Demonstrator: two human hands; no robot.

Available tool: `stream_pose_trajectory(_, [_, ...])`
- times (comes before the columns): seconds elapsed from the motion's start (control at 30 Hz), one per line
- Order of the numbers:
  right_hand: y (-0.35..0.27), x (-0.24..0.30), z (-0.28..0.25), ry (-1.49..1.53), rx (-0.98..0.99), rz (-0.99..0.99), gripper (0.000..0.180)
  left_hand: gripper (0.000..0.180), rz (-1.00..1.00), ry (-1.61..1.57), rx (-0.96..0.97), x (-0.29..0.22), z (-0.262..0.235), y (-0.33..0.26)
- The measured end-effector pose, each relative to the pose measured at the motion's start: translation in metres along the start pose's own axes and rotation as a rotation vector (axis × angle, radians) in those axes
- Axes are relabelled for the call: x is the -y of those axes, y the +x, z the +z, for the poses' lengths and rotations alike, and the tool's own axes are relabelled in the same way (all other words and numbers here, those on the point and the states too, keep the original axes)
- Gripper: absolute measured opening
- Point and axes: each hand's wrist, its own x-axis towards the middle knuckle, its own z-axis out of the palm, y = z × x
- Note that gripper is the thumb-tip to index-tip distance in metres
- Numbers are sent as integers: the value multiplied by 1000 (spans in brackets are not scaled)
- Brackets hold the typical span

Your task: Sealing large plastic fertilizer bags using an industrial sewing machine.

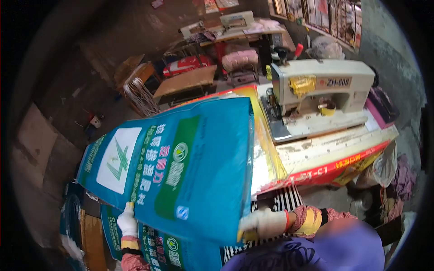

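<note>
A large teal-blue printed sack (pixel 217 135), with a white panel and a green band, is stretched out flat in front of me. Its far right part lies against the sewing table. My left hand (pixel 128 222), in a white glove, pinches the sack's near edge toward the left. At the near right corner, my right hand (pixel 264 224), also gloved in white with yellow at the fingertips, grips the same sack. Below it, partly covered, lie more sacks of the same print (pixel 181 253).
A cream industrial sewing machine (pixel 325 86) stands on the table (pixel 316 156) at the right, a dark purple box (pixel 382 106) beside it. More sewing machines (pixel 237 20) and a pink padded stool (pixel 240 59) are at the back. White strips (pixel 141 95) hang near a wooden board (pixel 186 82).
</note>
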Motion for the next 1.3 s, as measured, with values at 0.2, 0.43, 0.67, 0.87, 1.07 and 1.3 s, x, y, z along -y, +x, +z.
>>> stream_pose_trajectory(0.2, [9, 27, -71, 199, -623, 371, 18, 30, -345, 123, 248, 73, -38, -6])
stream_pose_trajectory(0.43, [97, -52, -81, -1171, 468, 667, 16, 40, 150, -257, -144, -169, -70, -22])
stream_pose_trajectory(0.67, [122, -140, -19, -659, -382, 823, 38, 46, -841, -896, -228, -206, -3, -166])
stream_pose_trajectory(0.87, [148, -153, -41, -754, -280, 815, 40, 38, -299, -513, -52, -221, 18, -212])
stream_pose_trajectory(1.07, [137, -148, -52, -873, -242, 786, 38, 46, -442, -1358, 487, -242, -28, -192])
stream_pose_trajectory(1.3, [153, -165, -58, -978, -222, 762, 35, 26, -699, -1992, 136, -249, -43, -182])
